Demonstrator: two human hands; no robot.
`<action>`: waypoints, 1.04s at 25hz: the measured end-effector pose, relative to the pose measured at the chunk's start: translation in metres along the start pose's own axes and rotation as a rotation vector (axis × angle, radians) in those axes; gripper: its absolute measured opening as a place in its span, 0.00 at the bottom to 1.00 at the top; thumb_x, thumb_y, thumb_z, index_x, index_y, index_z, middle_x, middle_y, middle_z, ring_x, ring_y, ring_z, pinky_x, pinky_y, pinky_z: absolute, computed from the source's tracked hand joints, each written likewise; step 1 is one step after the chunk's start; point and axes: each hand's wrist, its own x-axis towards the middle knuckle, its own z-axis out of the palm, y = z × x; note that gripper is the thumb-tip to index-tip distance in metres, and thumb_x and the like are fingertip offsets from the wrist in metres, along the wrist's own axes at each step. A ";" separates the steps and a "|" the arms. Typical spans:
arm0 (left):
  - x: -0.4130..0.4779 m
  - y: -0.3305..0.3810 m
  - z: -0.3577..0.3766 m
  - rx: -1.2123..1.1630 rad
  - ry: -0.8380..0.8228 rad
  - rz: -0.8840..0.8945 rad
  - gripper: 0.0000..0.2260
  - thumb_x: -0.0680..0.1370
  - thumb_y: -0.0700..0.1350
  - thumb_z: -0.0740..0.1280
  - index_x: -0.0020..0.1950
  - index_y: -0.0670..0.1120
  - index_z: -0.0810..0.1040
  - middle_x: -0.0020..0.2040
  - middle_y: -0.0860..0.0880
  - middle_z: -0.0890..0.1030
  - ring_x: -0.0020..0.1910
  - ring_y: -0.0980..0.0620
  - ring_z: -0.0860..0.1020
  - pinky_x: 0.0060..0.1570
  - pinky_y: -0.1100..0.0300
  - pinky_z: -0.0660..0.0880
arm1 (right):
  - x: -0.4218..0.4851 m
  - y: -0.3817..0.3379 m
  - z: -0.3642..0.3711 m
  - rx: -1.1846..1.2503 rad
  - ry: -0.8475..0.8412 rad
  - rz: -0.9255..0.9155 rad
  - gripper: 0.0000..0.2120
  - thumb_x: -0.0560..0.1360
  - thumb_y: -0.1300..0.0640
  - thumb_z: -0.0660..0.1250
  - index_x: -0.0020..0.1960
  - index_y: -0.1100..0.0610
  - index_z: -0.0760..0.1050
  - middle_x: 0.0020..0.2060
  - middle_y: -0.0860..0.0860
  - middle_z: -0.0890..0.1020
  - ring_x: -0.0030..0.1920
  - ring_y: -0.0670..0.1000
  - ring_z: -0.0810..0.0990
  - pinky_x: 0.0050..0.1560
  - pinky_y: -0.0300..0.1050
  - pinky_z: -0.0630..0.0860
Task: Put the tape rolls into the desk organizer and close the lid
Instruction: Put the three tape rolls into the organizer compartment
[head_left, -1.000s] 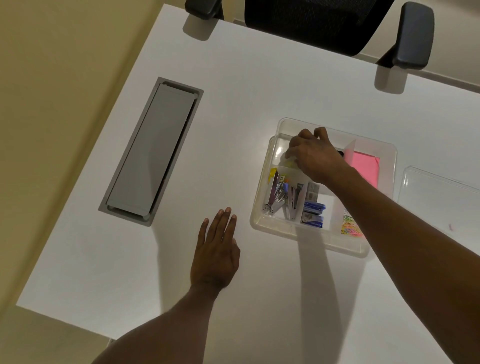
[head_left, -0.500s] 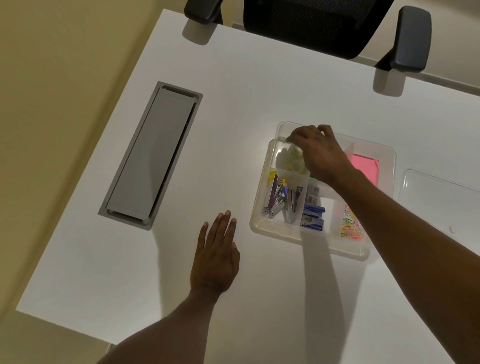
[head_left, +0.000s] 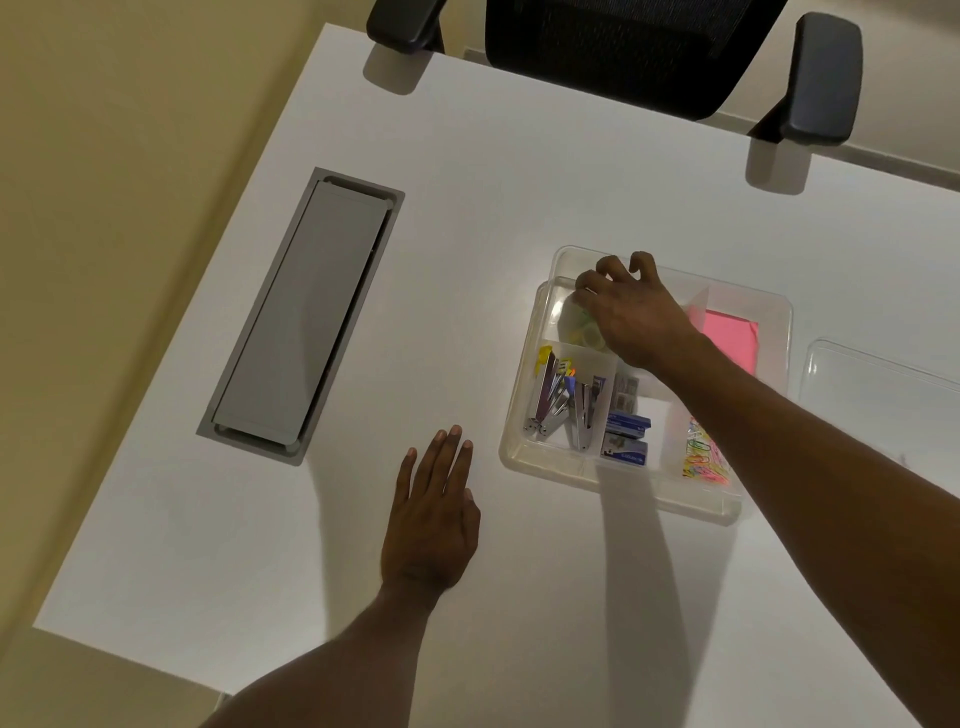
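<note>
A clear plastic desk organizer (head_left: 540, 457) sits on the white desk at centre right. Pale green tape rolls (head_left: 582, 325) lie in its far-left compartment. My right hand (head_left: 631, 312) hovers over that compartment, fingers spread and curled, holding nothing that I can see; it hides part of the rolls. The clear lid (head_left: 883, 395) lies flat on the desk to the right of the organizer. My left hand (head_left: 431, 514) rests flat on the desk, left of the organizer, fingers together.
Other compartments hold staplers (head_left: 561, 400), blue staple boxes (head_left: 626, 439), pink sticky notes (head_left: 727, 338) and coloured paper clips (head_left: 704, 460). A grey cable hatch (head_left: 301, 312) is set into the desk at left. A black office chair (head_left: 623, 47) stands at the far edge.
My right hand has lifted and spread its fingers above the far-left compartment, leaving the tape rolls lying there. The left hand has stayed put.
</note>
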 end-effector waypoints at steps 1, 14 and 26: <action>0.000 0.000 0.000 -0.001 -0.002 -0.003 0.26 0.86 0.55 0.45 0.84 0.51 0.57 0.85 0.49 0.58 0.85 0.48 0.57 0.81 0.40 0.61 | 0.001 0.001 0.001 0.025 0.015 0.003 0.22 0.73 0.60 0.68 0.67 0.57 0.74 0.65 0.55 0.76 0.68 0.58 0.69 0.67 0.59 0.60; 0.000 0.000 0.002 0.010 0.001 0.002 0.26 0.86 0.53 0.49 0.84 0.50 0.59 0.85 0.49 0.58 0.85 0.48 0.56 0.81 0.40 0.60 | 0.000 -0.006 0.002 0.279 -0.046 -0.148 0.12 0.75 0.63 0.67 0.52 0.49 0.81 0.57 0.46 0.82 0.61 0.51 0.75 0.63 0.53 0.60; 0.000 -0.002 0.004 0.023 0.004 0.003 0.26 0.86 0.54 0.46 0.84 0.50 0.57 0.85 0.49 0.57 0.85 0.47 0.56 0.81 0.41 0.60 | 0.005 -0.006 -0.001 0.214 -0.143 -0.231 0.18 0.77 0.63 0.64 0.64 0.49 0.78 0.60 0.49 0.78 0.61 0.51 0.75 0.65 0.53 0.62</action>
